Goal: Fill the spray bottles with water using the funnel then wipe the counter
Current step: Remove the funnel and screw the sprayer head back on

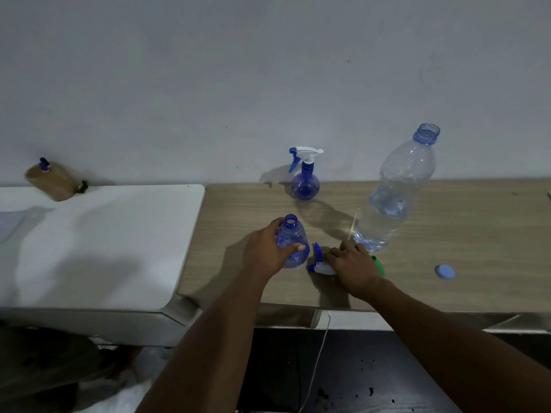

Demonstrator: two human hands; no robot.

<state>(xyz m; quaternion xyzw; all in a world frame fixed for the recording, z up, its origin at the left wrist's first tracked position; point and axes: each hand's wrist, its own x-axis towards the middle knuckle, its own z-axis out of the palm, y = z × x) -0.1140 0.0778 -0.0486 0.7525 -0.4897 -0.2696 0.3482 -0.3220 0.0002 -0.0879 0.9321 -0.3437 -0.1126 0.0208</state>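
My left hand grips the open spray bottle mid-counter, so I'd keep it upright while my right hand, on the spray head (gripping or not, I cannot tell), fetches the funnel at its 3 o'clock.

Spray bottles: two
Loose spray head: one
Water bottle: one
Funnel: one
Blue cap: one
Brown bottle: one
My hands: two
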